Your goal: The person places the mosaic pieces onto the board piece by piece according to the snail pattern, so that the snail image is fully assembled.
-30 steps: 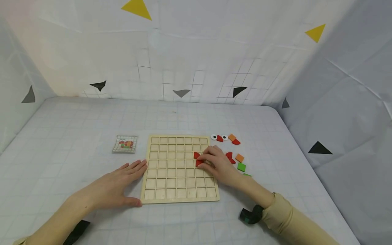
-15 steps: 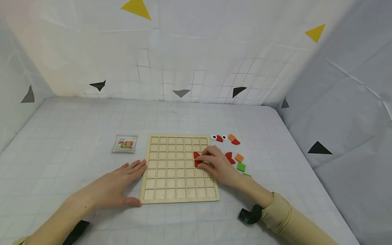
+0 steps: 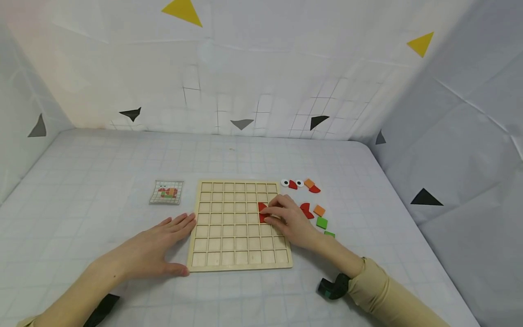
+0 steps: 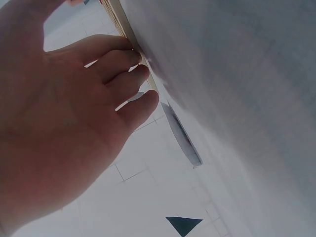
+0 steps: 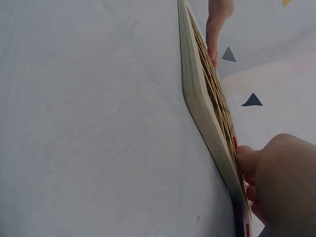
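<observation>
A wooden grid board point(image 3: 229, 268) lies flat in the middle of the table. My left hand point(image 3: 163, 243) is spread along its left edge, fingertips and thumb against the frame; the left wrist view shows these fingers point(image 4: 123, 66) at the board's side. Over the board's right part, my right hand point(image 3: 290, 220) pinches a red quarter-circle tile point(image 3: 262, 218) between thumb and fingers, low in a cell. A second red tile point(image 3: 262, 206) sits in the cell just above, touching it. The fingers partly cover both tiles. In the right wrist view the right thumb point(image 5: 247, 157) is close to the red.
Left of the board lies a small pattern card point(image 3: 166, 192). To the right are eye discs point(image 3: 285, 183), red tiles point(image 3: 307, 210), orange squares point(image 3: 319, 210) and green squares point(image 3: 322, 223). Fabric walls enclose the table point(image 3: 102, 168) at the back and sides.
Almost nothing differs. The right fingers have shifted very slightly over the lower red tile; the left hand and the board stay in place.
</observation>
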A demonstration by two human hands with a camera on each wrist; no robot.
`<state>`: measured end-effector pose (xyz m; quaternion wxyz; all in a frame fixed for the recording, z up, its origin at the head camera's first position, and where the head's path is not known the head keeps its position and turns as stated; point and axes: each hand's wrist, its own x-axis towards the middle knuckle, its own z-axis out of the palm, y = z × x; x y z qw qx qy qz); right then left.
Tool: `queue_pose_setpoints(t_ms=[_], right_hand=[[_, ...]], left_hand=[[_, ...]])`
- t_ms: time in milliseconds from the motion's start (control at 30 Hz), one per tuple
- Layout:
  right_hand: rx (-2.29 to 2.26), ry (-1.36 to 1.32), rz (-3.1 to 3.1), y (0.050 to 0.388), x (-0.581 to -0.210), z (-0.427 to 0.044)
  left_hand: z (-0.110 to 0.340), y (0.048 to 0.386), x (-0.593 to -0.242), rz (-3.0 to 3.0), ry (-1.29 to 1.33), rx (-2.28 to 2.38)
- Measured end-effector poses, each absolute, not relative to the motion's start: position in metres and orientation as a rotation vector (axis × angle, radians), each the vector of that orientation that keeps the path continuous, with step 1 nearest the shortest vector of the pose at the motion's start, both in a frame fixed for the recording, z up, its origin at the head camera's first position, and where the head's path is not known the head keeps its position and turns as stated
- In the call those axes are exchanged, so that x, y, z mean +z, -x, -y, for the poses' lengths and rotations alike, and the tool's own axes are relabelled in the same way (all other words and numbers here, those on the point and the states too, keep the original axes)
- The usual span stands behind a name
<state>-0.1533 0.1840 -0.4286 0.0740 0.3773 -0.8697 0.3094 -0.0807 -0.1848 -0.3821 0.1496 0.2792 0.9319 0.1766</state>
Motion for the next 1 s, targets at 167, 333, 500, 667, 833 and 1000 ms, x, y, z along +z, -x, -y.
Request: queue_pose_setpoints(t_ms=[167,333,500,667,833,1000], right_hand=[[0.985,-1.097,2.59,0.153,-0.428,-0.184],[0.985,-1.028,2.601,0.154,-0.428,-0.185],[0.971,-0.968,2.653,0.154,-0.428,-0.185],[0.979,-0.963,2.659,0.154,-0.426,-0.185],[0.939,-0.926,2.638,0.156,-0.428,-0.192],[0.936,-0.801,2.651,0.163,-0.429,-0.213]], left_hand=[[0.185,0.08,-0.382,-2.68,-0.802,0.511],[0.186,0.08,-0.381,-2.681,-0.795,0.521],[0.185,0.08,-0.381,-2.682,-0.795,0.516],[0.185,0.08,-0.381,-2.674,-0.785,0.517],[0.184,0.08,-0.381,-2.676,-0.78,0.513],[0.184,0.081,-0.381,-2.68,-0.793,0.508]])
